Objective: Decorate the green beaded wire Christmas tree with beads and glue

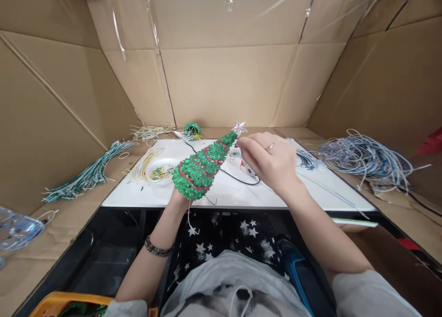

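Observation:
A small green glittery tree [198, 172] with red garlands leans to the right over the white table, a clear star [239, 128] at its tip. My left hand [180, 199] is at the tree's base and holds it up from beneath; its fingers are hidden by the tree. Close to the tip, just below the star, the fingers of my right hand [267, 158] are pressed together. Whatever they pinch is too small to make out. A thin white wire [189, 216] hangs from the tree's base.
Green-white wires [91, 172] lie at left, yellow-white wires [143, 165] by a white dish, and blue-white wires [368, 158] at right. A green ring-shaped piece [192, 129] stands at the back. Cardboard walls [224, 77] enclose the table [221, 199]. An orange bin [65, 298] is at lower left.

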`<state>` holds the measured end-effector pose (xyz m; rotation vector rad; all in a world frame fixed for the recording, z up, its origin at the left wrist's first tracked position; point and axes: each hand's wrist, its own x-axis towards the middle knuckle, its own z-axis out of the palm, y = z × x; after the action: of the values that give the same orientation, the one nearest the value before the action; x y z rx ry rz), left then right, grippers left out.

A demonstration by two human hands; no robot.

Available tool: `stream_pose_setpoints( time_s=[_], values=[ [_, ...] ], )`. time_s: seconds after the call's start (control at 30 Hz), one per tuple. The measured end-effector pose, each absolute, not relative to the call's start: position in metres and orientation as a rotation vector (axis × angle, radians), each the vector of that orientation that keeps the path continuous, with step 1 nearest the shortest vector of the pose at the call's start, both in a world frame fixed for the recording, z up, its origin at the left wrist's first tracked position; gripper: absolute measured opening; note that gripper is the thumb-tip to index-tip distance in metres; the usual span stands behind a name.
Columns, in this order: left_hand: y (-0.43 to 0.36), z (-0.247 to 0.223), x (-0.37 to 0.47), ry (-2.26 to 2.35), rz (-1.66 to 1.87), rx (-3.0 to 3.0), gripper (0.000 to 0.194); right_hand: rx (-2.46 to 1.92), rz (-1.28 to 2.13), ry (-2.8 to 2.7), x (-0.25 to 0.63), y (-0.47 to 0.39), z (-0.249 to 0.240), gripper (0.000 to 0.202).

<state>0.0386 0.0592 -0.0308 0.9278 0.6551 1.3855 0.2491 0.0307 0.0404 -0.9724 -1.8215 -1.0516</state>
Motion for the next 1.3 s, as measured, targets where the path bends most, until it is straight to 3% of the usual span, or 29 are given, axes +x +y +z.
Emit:
stream_pose_setpoints(
  time_s=[0.17,0.37,0.47,0.8,1.3],
  values=[
    [0.054,-0.031,0.042,0.678,1.378,0.800,0.040,-1.140,-0.821,-1.893,0.243,0.052,0.043,0.022],
    [0.053,-0.036,0.044,0.709,1.428,0.754,0.031,-1.129,-0.152,-1.893,0.248,0.088,0.033,0.017],
    [0.053,-0.035,0.045,0.746,1.454,0.698,0.028,-1.064,0.025,-1.829,0.249,0.097,0.028,0.017],
    [0.046,-0.030,0.050,0.769,1.432,0.709,0.016,-1.233,-0.300,-1.999,0.247,0.096,0.017,0.020],
    [0.049,-0.033,0.049,0.804,1.422,0.685,0.017,-1.266,-0.316,-1.895,0.246,0.102,0.013,0.020]
  ],
)
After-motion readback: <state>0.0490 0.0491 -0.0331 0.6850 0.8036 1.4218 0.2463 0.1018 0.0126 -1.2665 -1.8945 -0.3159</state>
